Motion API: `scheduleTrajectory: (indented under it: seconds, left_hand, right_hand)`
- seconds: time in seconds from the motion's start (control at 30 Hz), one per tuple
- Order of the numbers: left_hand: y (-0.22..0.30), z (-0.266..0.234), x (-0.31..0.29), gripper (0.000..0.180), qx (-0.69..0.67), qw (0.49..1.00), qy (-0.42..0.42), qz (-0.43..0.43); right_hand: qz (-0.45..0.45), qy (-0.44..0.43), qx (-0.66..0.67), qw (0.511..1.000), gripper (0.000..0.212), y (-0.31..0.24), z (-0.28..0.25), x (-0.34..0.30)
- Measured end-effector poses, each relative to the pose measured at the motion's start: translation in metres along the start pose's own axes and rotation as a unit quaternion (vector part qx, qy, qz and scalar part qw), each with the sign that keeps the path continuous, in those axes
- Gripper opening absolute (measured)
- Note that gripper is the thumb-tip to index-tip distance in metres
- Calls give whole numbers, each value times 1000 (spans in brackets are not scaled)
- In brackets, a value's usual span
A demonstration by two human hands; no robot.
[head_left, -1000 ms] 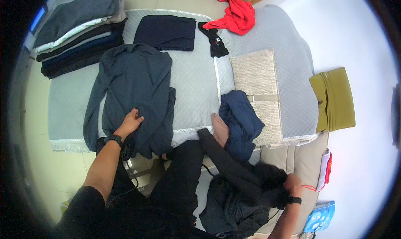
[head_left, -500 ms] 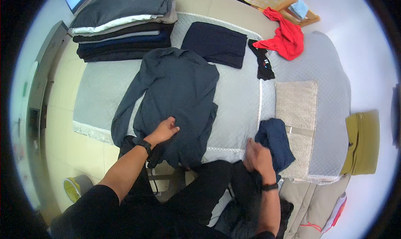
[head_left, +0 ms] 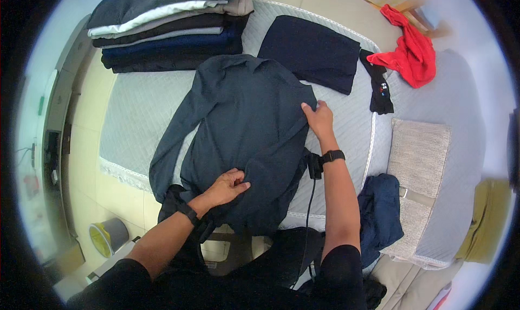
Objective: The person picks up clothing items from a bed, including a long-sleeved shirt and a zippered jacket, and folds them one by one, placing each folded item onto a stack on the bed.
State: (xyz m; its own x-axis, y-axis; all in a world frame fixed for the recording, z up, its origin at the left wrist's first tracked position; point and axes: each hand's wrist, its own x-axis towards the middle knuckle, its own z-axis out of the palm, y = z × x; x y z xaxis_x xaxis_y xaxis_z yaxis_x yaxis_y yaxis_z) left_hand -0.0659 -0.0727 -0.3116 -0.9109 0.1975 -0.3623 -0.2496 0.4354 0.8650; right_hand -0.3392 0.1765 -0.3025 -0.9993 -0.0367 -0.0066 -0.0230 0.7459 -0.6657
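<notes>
A dark grey long-sleeved shirt (head_left: pixel 252 112) lies spread on the quilted cover, one sleeve stretched down its left side. My left hand (head_left: pixel 223 190) is on its lower part, fingers curled and closed on a bit of the cloth. At the upper right edge of the shirt, my right hand (head_left: pixel 320 119) has its thumb on top of the fabric and its fingers at the border, gripping it there. Both wrists carry black bands. The shirt's right sleeve is not plainly visible.
A tall stack of folded clothes (head_left: pixel 170 42) stands at far left. Beyond the shirt lie folded navy cloth (head_left: pixel 311 53), a black printed item (head_left: pixel 379 88) and a red garment (head_left: pixel 414 55). A navy bundle (head_left: pixel 379 210) and beige cushion (head_left: pixel 417 158) are at right; a bin (head_left: pixel 111 237) stands lower left.
My right hand has moved from beside the navy bundle up and left to the shirt's upper right edge. My left hand stays on the shirt's lower part. The view has shifted.
</notes>
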Motion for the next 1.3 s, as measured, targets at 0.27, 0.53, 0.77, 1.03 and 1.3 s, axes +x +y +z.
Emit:
scheduleTrajectory:
  seconds: [0.27, 0.53, 0.77, 1.03, 1.3]
  left_hand:
    - [38, 19, -8, 34, -105, 993, -45, -32]
    - [50, 25, -5, 40, 77, 978, -193, 21]
    - [60, -121, 60, 24, 200, 946, 191, 168]
    - [60, -205, 163, 49, 408, 842, 250, 249]
    - [49, -195, 204, 48, 424, 833, 320, 154]
  right_hand:
    - [-117, 134, -70, 982, 30, -5, -61, 64]
    - [-100, 87, -127, 983, 28, -18, -95, 66]
    - [-87, 92, -71, 989, 24, 21, -78, 54]
    - [-62, 51, -1, 997, 34, 14, -69, 44]
    - [-9, -156, 283, 946, 57, 6, -73, 30]
